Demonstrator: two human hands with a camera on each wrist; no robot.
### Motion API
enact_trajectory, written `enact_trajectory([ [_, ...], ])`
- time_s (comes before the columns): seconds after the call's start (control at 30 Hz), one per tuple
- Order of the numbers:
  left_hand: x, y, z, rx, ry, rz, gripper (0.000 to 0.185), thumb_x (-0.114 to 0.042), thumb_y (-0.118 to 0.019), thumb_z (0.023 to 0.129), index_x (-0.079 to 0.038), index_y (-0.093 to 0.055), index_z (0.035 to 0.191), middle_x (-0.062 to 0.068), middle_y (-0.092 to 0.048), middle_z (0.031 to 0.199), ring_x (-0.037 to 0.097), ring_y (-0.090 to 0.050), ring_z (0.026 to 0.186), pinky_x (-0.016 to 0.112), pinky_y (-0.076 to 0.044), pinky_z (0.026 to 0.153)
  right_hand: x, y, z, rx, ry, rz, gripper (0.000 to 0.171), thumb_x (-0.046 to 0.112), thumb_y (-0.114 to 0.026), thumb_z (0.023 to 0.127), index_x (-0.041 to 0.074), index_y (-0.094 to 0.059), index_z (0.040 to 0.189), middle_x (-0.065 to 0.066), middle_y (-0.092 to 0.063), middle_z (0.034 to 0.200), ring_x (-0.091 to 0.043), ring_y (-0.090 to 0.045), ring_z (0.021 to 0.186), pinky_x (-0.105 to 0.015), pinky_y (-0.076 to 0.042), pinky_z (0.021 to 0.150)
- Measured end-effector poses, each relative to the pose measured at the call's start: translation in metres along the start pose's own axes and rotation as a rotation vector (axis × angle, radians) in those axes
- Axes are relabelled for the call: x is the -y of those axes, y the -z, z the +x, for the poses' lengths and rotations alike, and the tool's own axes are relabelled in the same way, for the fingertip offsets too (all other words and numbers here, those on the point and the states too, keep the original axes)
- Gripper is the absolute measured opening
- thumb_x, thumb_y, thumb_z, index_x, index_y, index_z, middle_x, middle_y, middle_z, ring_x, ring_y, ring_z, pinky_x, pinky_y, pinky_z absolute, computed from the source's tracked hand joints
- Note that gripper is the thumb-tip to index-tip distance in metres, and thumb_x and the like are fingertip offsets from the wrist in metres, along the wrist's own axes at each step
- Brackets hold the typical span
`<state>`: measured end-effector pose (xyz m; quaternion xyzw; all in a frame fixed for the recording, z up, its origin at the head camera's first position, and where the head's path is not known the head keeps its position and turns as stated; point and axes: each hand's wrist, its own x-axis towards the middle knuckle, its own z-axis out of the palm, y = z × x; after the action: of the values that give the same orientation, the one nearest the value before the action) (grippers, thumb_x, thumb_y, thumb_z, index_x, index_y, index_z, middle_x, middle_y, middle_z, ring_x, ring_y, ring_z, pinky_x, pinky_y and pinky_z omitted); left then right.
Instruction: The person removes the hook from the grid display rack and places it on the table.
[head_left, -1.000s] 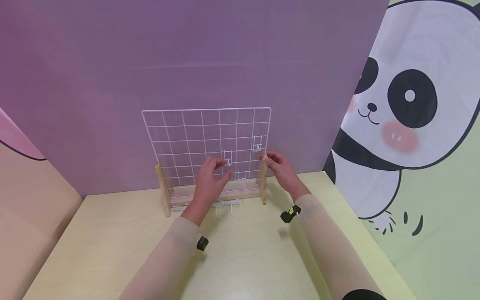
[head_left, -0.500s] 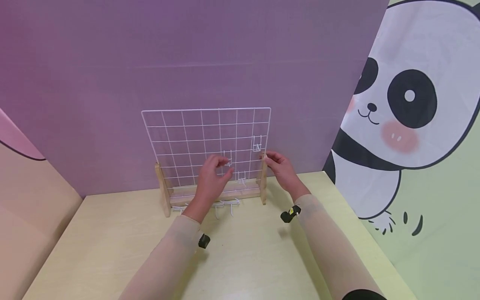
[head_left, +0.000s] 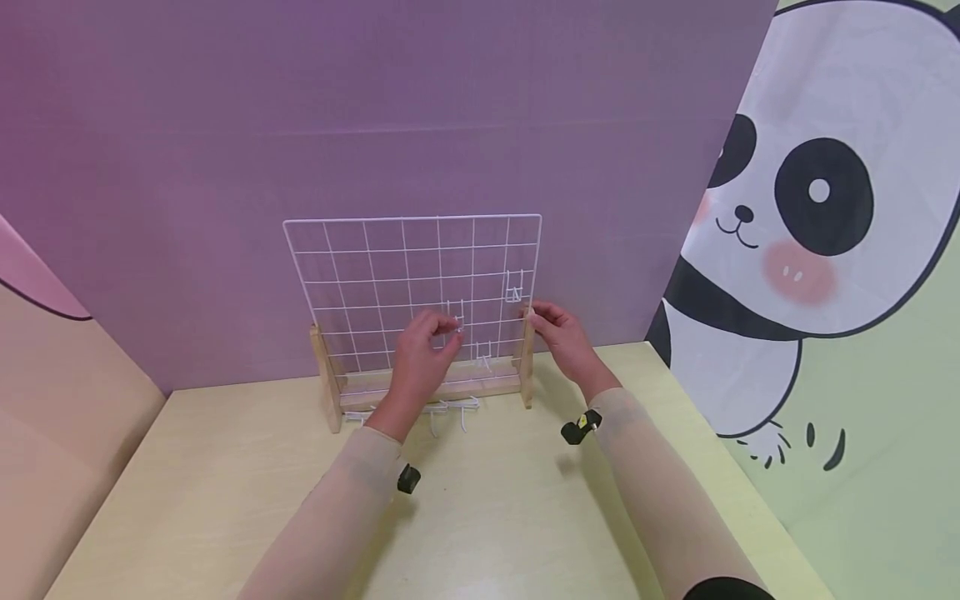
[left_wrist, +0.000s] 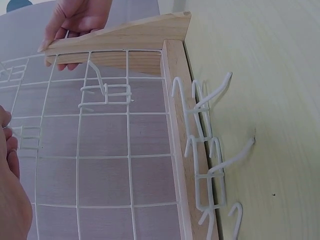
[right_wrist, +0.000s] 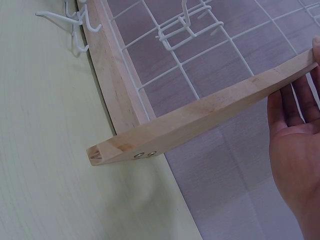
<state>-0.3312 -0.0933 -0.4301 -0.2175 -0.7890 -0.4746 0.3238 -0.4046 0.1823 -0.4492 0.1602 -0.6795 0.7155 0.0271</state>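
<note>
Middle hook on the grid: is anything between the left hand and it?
Nothing visible. The left hand is already at the middle hook, fingertips on it, against the wire grid. The other hung hooks sit apart.

Head cam: above/behind, looks fwd + down over table [head_left: 487,517] at wire grid [head_left: 412,292], mid range. L wrist cam: close, low along grid's base rail [left_wrist: 182,150]. R wrist cam: close at wooden upright [right_wrist: 210,112]. All 3 share grid + hung hooks [head_left: 513,287].

Both arms stretched forward — left hand [head_left: 422,357] fingers pinched, right hand [head_left: 564,340] curled
</note>
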Motion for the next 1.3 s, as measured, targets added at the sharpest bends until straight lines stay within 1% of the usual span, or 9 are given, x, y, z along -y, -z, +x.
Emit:
enact_trajectory([
  [0.13, 0.003, 0.000, 0.000, -0.014, -0.018, 0.019, 0.013, 0.001, -0.086, 0.094, -0.002, -0.079, 0.105, 0.011, -0.075, 0.106, 0.029, -0.075, 0.103, 0.044, -0.063, 0.094, 0.000, 0.000, 0.001, -0.002, 0.005, 0.005, 0.034, 0.008, -0.066, 0.112, -0.008, -0.064, 0.142, 0.005, -0.077, 0.119, -0.013, -0.068, 0.121, -0.040, -0.046, 0.122],
  [0.27, 0.003, 0.001, 0.000, -0.036, -0.058, 0.034, 0.014, 0.002, -0.087, 0.093, -0.002, -0.081, 0.105, 0.010, -0.077, 0.106, 0.029, -0.076, 0.101, 0.044, -0.064, 0.092, 0.001, 0.000, 0.000, -0.007, -0.003, -0.001, 0.035, 0.009, -0.066, 0.112, -0.007, -0.064, 0.143, 0.005, -0.077, 0.120, -0.014, -0.067, 0.121, -0.041, -0.046, 0.123],
  [0.43, 0.002, 0.003, 0.002, -0.065, -0.110, 0.043, 0.010, 0.001, -0.086, 0.094, -0.001, -0.082, 0.103, 0.011, -0.078, 0.104, 0.030, -0.077, 0.099, 0.044, -0.065, 0.091, 0.000, 0.000, 0.000, -0.014, -0.008, -0.022, 0.035, 0.011, -0.067, 0.111, -0.004, -0.065, 0.143, -0.003, -0.077, 0.126, -0.014, -0.067, 0.121, -0.042, -0.046, 0.123],
  [0.57, -0.001, 0.005, 0.004, -0.084, -0.128, 0.063, 0.009, -0.001, -0.085, 0.096, -0.001, -0.081, 0.103, 0.012, -0.078, 0.103, 0.031, -0.077, 0.100, 0.045, -0.065, 0.091, -0.001, 0.000, 0.000, -0.013, 0.001, -0.028, 0.035, 0.011, -0.067, 0.112, -0.005, -0.065, 0.142, -0.009, -0.076, 0.130, -0.013, -0.067, 0.121, -0.040, -0.047, 0.121],
  [0.73, -0.005, 0.006, 0.009, -0.109, -0.145, 0.064, 0.008, 0.000, -0.084, 0.096, -0.001, -0.081, 0.104, 0.012, -0.079, 0.104, 0.031, -0.078, 0.101, 0.044, -0.065, 0.092, -0.001, 0.001, 0.000, -0.009, 0.001, -0.009, 0.035, 0.009, -0.066, 0.112, -0.007, -0.064, 0.143, -0.005, -0.077, 0.128, -0.013, -0.067, 0.121, -0.039, -0.047, 0.121],
  [0.87, -0.006, 0.005, 0.012, -0.134, -0.170, 0.046, 0.011, 0.004, -0.086, 0.093, -0.001, -0.082, 0.102, 0.011, -0.079, 0.102, 0.029, -0.079, 0.098, 0.042, -0.065, 0.090, 0.000, 0.001, 0.000, -0.006, -0.004, -0.012, 0.036, 0.010, -0.066, 0.112, -0.007, -0.064, 0.143, -0.002, -0.077, 0.127, -0.013, -0.067, 0.122, -0.041, -0.046, 0.123],
  [0.97, -0.008, 0.006, 0.013, -0.138, -0.180, 0.033, 0.014, 0.006, -0.087, 0.091, -0.001, -0.082, 0.102, 0.010, -0.079, 0.102, 0.028, -0.079, 0.097, 0.040, -0.066, 0.089, 0.000, 0.001, 0.000, -0.002, -0.011, -0.013, 0.036, 0.012, -0.067, 0.112, -0.005, -0.064, 0.144, -0.001, -0.077, 0.127, -0.015, -0.066, 0.124, -0.043, -0.044, 0.124],
  [1.1, -0.009, 0.007, 0.013, -0.133, -0.194, 0.030, 0.014, 0.005, -0.087, 0.092, -0.002, -0.082, 0.103, 0.010, -0.078, 0.102, 0.027, -0.078, 0.096, 0.037, -0.066, 0.089, 0.000, 0.001, 0.000, 0.001, -0.012, -0.012, 0.034, 0.012, -0.067, 0.112, -0.003, -0.065, 0.142, -0.002, -0.077, 0.128, -0.016, -0.065, 0.125, -0.044, -0.043, 0.125],
  [1.3, -0.012, 0.009, 0.014, -0.124, -0.219, 0.041, 0.010, 0.003, -0.086, 0.094, -0.001, -0.081, 0.102, 0.010, -0.078, 0.100, 0.027, -0.078, 0.095, 0.036, -0.066, 0.088, 0.002, 0.000, 0.000, -0.012, -0.026, -0.006, 0.032, 0.012, -0.067, 0.112, -0.002, -0.066, 0.142, -0.007, -0.076, 0.131, -0.015, -0.066, 0.123, -0.044, -0.043, 0.126],
])
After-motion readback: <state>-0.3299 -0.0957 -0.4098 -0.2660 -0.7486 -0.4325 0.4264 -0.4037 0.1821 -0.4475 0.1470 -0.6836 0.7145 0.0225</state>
